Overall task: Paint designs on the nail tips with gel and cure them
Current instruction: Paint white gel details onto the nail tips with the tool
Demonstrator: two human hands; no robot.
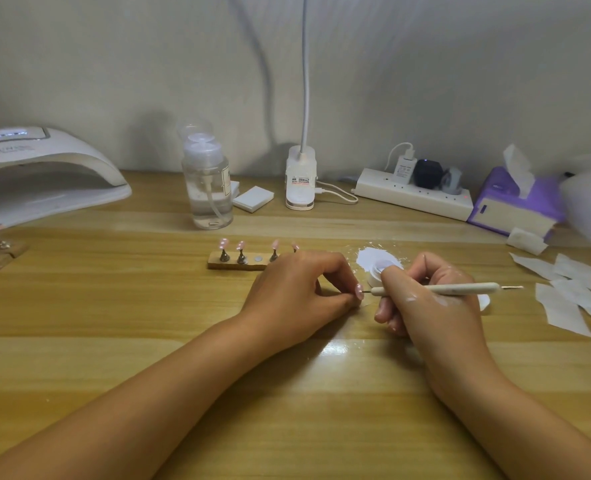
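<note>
Soft light, glare on table (333, 348), edges seemingly bowed.

Four pink nail tips (241, 244) are standing on one wooden holder (233, 266), and a fifth tip (359, 292) is sitting pinched in the left hand (297, 289). One dotting pen (436, 289), one curing lamp (44, 168) and one pump bottle (209, 188) are showing too.

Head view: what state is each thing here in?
Left hand: pinches a nail tip.
Right hand: holds a pen, its point at the nail tip.
Stand: one slot bare.
Lamp: display lit.
Bottle: partly full.
</note>
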